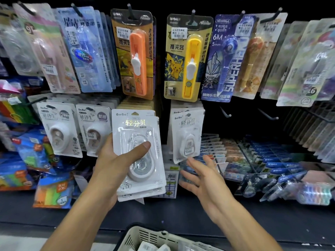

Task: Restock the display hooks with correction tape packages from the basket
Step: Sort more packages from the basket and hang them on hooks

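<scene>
We note a small stack of correction tape packages (138, 153) held up in front of the lower row of hooks, centre of the display. White cards, glossy clear blisters, each over a rounded, egg-shaped dispenser. The left hand (116, 160) grips the stack from its left edge: thumb curled across the front blister, fingers hidden behind the cards. We cannot count the stack exactly; only staggered lower edges show, at least three.

Just to the right, more packages of the same design (187, 134) hang on a hook, the front one tilted. The hook itself is hidden behind the cards. The right hand (203, 176) hovers below and near that hanging bunch, palm turned, fingers spread and relaxed, holding nothing. Its fingertips are motion-blurred; we cannot tell whether they touch the lowest card.

At the near bottom edge sits the basket (145, 236), pale plastic with slotted walls, cut off by the frame. White packages lie in it, only partly seen.

Left of the held stack hang two white carded tapes (78, 129) of another design. Above, on the upper row, an orange clip pusher (138, 58) and a yellow clip pusher (192, 64), long plastic bodies on printed cards with price stickers. Further right, two bare hooks (268, 115) stick out from the dark back panel. The far-left and far-right goods are smeared by the wide lens; their print is unreadable.
</scene>
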Demonstrator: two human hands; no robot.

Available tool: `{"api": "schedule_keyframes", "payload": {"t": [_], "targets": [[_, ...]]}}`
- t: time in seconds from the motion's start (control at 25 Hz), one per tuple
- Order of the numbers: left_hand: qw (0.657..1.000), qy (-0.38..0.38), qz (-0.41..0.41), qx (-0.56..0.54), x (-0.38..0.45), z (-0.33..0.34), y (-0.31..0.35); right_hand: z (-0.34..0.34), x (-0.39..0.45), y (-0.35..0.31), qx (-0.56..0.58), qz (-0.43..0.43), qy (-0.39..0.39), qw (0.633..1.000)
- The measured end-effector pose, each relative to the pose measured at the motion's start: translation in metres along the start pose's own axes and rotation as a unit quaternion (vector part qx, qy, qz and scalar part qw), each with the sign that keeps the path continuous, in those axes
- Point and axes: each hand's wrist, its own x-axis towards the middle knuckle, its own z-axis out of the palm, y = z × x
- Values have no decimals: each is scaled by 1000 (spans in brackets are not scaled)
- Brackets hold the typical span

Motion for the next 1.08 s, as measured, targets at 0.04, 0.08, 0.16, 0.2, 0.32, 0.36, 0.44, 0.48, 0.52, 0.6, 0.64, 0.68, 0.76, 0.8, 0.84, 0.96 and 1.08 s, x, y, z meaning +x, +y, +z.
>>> {"api": "schedule_keyframes", "payload": {"t": [0.04,0.08,0.16,0.2,0.32,0.36,0.44,0.48,0.52,0.6,0.64,0.68,0.76,0.8,0.84,0.96,1.08], "targets": [[1000,-1,0,0,-1,2,-1,4,-3,0,-39,-19,-32,999],[1000,-3,1,-1,-2,6,-3,9,-6,1,-91,-45,-71,992],[1000,-18,3,1,-5,15,-7,21,-16,3,-208,-115,-126,963],[1000,-30,0,1,-6,18,-8,26,-19,3,-245,-150,-118,951],[996,-86,-22,-32,-5,15,-8,25,-16,-4,-149,-160,-70,973],[993,-98,-33,-52,-4,12,-7,21,-13,-9,-87,-141,-62,984],[994,-89,-38,-58,-2,7,-4,9,-10,-22,-61,-124,-31,990],[996,-65,-30,-44,-1,6,-3,4,-9,-25,-80,-125,-14,989],[999,-34,-22,-36,1,4,-2,0,-9,-25,-98,-131,4,987],[999,15,-10,-48,5,-2,0,-5,-11,-18,-129,-151,23,980],[998,26,-3,-57,6,-5,2,-5,-11,-13,-146,-162,24,976],[998,31,2,-60,7,-7,5,-5,-12,-9,-159,-169,24,973],[998,29,11,-58,6,-6,8,-1,-13,-5,-140,-155,16,978],[998,28,15,-56,5,-5,8,1,-14,-5,-115,-137,7,984],[998,27,16,-53,4,-4,8,2,-14,-4,-94,-117,-4,989],[998,23,18,-51,3,-6,7,1,-10,1,-83,-101,-5,991],[998,15,15,-54,2,-6,8,-4,0,2,-93,-42,45,994]]}}
